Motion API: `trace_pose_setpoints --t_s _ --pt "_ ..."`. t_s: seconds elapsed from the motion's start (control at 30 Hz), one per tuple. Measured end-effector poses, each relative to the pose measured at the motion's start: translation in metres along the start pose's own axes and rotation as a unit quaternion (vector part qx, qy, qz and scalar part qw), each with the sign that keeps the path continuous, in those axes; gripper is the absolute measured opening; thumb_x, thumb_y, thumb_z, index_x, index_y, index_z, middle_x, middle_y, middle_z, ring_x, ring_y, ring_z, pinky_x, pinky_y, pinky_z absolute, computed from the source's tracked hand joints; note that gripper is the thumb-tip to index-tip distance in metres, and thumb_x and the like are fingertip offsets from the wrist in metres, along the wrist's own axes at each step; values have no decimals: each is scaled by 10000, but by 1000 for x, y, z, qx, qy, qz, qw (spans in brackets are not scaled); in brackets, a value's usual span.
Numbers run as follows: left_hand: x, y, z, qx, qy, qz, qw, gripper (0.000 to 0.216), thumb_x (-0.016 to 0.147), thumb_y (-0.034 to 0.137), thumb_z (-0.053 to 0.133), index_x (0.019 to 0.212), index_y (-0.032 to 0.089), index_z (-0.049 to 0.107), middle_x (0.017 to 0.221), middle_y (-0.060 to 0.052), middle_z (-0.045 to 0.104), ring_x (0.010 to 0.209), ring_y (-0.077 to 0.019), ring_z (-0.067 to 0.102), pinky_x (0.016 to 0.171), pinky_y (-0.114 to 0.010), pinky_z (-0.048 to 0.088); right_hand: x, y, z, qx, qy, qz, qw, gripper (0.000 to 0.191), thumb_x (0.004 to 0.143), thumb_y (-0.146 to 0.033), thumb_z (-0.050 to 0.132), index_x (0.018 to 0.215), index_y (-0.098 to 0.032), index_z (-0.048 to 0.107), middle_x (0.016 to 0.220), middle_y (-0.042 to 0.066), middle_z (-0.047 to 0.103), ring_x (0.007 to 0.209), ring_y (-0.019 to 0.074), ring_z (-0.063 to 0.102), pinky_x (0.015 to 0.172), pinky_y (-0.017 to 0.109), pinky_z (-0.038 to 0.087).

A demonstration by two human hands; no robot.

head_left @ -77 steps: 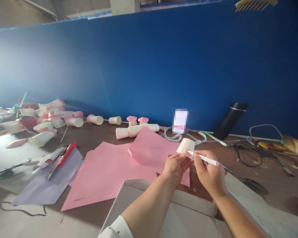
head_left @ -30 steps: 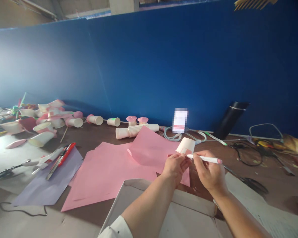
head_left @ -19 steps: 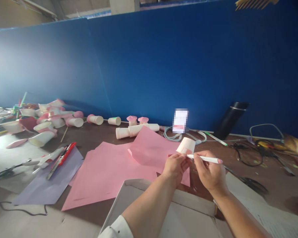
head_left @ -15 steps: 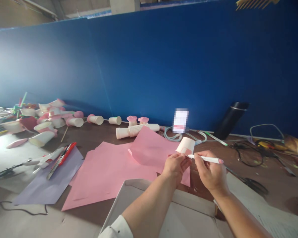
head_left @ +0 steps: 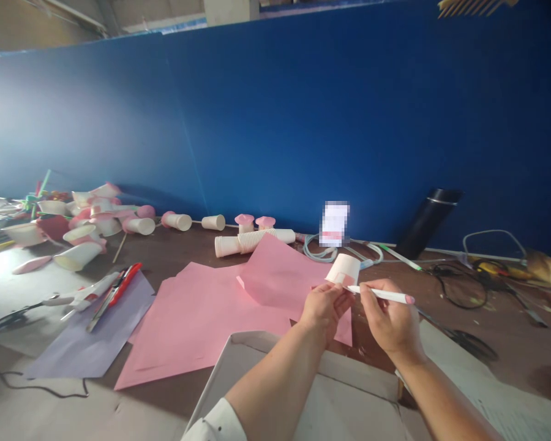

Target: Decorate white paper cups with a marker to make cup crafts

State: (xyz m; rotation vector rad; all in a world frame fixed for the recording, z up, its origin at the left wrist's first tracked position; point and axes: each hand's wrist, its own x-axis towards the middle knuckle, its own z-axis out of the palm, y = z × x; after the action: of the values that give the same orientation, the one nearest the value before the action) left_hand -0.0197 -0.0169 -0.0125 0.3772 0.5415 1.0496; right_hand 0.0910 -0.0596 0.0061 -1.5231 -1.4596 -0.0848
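Observation:
A white paper cup [head_left: 344, 268], upside down with a pink patch low on its side, is at the right of centre. My left hand [head_left: 325, 306] has its fingers closed at the cup's lower edge, holding it. In my right hand [head_left: 392, 321] is a white marker pen [head_left: 386, 295] with a pink end, gripped like a pencil. Its tip points left and meets the cup's lower edge near my left fingertips; whether it touches the cup I cannot tell. Under and beside my left hand lie sheets of pink paper [head_left: 202, 312].
A white box [head_left: 358, 370] sits below my forearms. At left, a red utility knife [head_left: 114, 294] and a glue gun [head_left: 85, 297] rest by purple paper [head_left: 96, 349]. Stacked cups [head_left: 252, 242] lie behind, near a pile of pink-trimmed cups [head_left: 80, 236]. A black bottle [head_left: 427, 223] leans against the blue partition [head_left: 275, 122].

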Motion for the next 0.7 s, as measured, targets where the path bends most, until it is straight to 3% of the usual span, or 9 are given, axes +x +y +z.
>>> trace_pose_setpoints --t_s 0.47,0.7 --pt "-3 2 3 -3 -11 -3 1000 115 807 151 597 854 54 639 829 -132 669 767 -155 659 909 -320 489 -1 2 1 -3 24 -13 1000 231 854 -408 538 831 -190 610 686 52 669 582 169 627 528 238 462" --pt "-4 2 4 6 -18 -7 1000 119 781 175 638 826 66 637 801 -117 663 752 -155 653 915 -326 480 0 5 4 -4 29 -11 1000 241 854 -410 538 864 -180 610 714 70 677 602 177 644 539 241 478"
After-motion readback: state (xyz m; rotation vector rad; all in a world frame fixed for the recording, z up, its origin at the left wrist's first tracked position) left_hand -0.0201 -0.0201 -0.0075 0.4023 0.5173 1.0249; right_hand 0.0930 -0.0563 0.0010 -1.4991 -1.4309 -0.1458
